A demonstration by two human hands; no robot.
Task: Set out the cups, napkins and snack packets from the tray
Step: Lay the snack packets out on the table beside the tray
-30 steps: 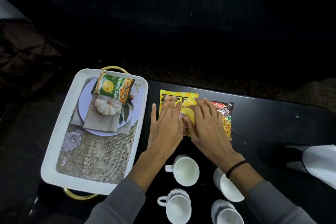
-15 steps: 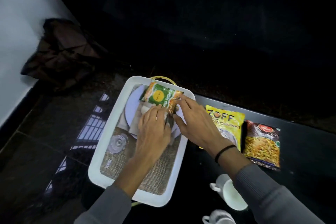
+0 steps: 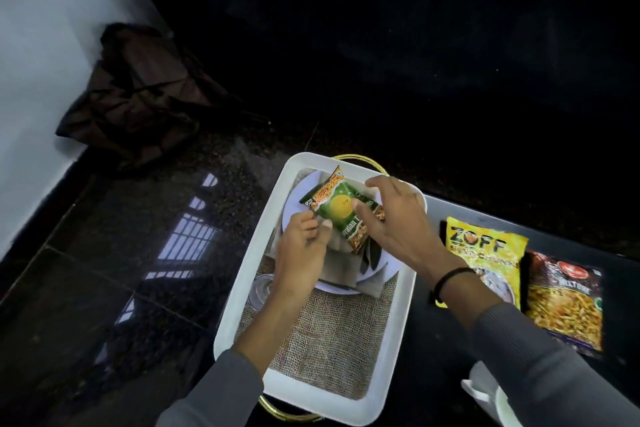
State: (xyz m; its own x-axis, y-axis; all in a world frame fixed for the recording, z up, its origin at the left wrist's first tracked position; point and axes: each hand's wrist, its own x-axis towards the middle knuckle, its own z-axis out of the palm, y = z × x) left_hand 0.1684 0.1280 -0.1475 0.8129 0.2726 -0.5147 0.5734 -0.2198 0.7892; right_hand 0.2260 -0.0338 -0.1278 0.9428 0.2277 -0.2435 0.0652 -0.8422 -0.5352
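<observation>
I see both hands on the green snack packet [image 3: 341, 215] above the white tray [image 3: 242, 291]: my left hand [image 3: 303, 253] pinches its lower-left edge, my right hand [image 3: 391, 222] grips its right side with the thumb on top.

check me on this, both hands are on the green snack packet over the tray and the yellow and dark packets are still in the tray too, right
Not quite. The head view shows both the left hand and right hand on the green snack packet over the tray, but the yellow packet and dark packet already lie on the black table beside the tray, not in it.
</observation>
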